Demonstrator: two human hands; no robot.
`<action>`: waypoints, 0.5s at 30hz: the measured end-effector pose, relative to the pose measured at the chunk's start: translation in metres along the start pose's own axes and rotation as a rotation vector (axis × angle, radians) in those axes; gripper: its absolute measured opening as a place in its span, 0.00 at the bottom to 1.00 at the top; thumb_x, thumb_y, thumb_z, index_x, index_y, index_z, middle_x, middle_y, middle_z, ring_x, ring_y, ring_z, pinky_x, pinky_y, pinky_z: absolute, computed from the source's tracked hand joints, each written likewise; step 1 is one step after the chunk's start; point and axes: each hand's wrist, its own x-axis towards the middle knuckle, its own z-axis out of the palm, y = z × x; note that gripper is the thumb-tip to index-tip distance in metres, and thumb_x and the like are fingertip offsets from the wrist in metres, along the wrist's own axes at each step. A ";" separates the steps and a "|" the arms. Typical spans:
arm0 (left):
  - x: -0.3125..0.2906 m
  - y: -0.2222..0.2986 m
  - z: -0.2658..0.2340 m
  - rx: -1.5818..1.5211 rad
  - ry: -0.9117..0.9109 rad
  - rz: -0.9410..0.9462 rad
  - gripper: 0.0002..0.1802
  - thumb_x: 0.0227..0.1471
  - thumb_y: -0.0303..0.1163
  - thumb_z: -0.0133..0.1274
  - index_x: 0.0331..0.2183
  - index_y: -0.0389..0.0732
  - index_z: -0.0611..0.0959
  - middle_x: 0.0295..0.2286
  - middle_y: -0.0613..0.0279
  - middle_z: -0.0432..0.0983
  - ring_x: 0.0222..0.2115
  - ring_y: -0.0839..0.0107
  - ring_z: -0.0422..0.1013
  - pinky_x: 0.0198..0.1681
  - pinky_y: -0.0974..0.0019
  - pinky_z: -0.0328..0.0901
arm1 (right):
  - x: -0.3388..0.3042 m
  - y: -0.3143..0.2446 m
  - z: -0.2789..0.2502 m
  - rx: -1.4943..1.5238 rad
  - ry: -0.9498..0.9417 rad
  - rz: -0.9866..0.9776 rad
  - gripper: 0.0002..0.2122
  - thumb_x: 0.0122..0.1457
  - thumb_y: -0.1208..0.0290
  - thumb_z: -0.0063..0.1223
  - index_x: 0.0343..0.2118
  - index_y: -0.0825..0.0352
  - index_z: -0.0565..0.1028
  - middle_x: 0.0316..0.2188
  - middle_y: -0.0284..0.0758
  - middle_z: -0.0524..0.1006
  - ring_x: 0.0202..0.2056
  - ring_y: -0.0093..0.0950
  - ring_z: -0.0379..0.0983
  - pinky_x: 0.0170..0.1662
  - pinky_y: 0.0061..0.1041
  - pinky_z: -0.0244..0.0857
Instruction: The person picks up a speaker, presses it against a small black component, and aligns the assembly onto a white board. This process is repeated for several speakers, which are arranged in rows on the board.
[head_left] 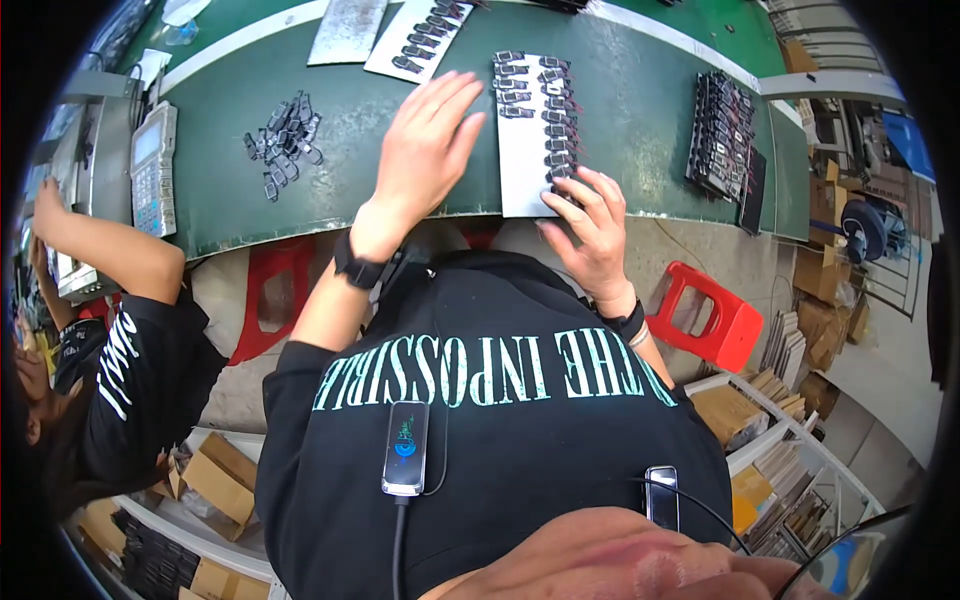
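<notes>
A white board (522, 165) lies at the table's front edge, bearing two columns of small black parts (558, 117) with pale rectangular faces and thin reddish wires. To its left my left hand (425, 140) hovers over the table, fingers stretched out and holding nothing. My right hand (592, 222) is at the board's near right corner. Its fingers are apart and slightly bent, the tips at the lowest part of the right column; whether they touch it I cannot tell. Left of my left hand, a loose heap of similar black parts (285, 140) lies on the green table (350, 150).
Farther back are another board (395, 50) with black parts and a light plate (345, 30). A dense stack of black parts (720, 135) stands at right. A keypad device (154, 170) sits left, by a co-worker's arm (120, 245). Red stools (708, 315) flank me.
</notes>
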 end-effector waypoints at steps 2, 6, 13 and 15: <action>0.026 -0.011 0.017 0.073 -0.028 0.046 0.21 0.59 0.37 0.56 0.51 0.37 0.79 0.52 0.52 0.76 0.57 0.54 0.69 0.63 0.48 0.59 | 0.000 0.001 0.002 0.030 0.048 0.046 0.19 0.47 0.75 0.67 0.45 0.61 0.81 0.49 0.34 0.78 0.58 0.40 0.67 0.62 0.42 0.59; 0.053 -0.028 0.051 0.230 -0.144 0.110 0.28 0.63 0.44 0.51 0.56 0.36 0.74 0.57 0.49 0.71 0.61 0.54 0.64 0.66 0.49 0.54 | 0.000 0.011 -0.001 0.044 0.133 0.143 0.15 0.51 0.79 0.63 0.44 0.64 0.82 0.47 0.35 0.79 0.56 0.39 0.70 0.60 0.39 0.62; 0.061 -0.028 0.055 0.215 -0.322 0.114 0.30 0.64 0.48 0.49 0.58 0.36 0.72 0.57 0.49 0.70 0.61 0.53 0.63 0.66 0.48 0.52 | 0.006 0.050 -0.001 0.048 0.311 0.315 0.08 0.60 0.79 0.56 0.42 0.67 0.81 0.44 0.37 0.80 0.51 0.37 0.74 0.57 0.34 0.65; 0.066 -0.026 0.051 0.177 -0.269 0.151 0.30 0.63 0.48 0.50 0.58 0.36 0.72 0.57 0.49 0.70 0.61 0.53 0.64 0.66 0.48 0.53 | 0.010 0.055 0.003 0.071 0.334 0.347 0.08 0.61 0.79 0.56 0.42 0.67 0.81 0.44 0.37 0.80 0.50 0.37 0.74 0.56 0.34 0.66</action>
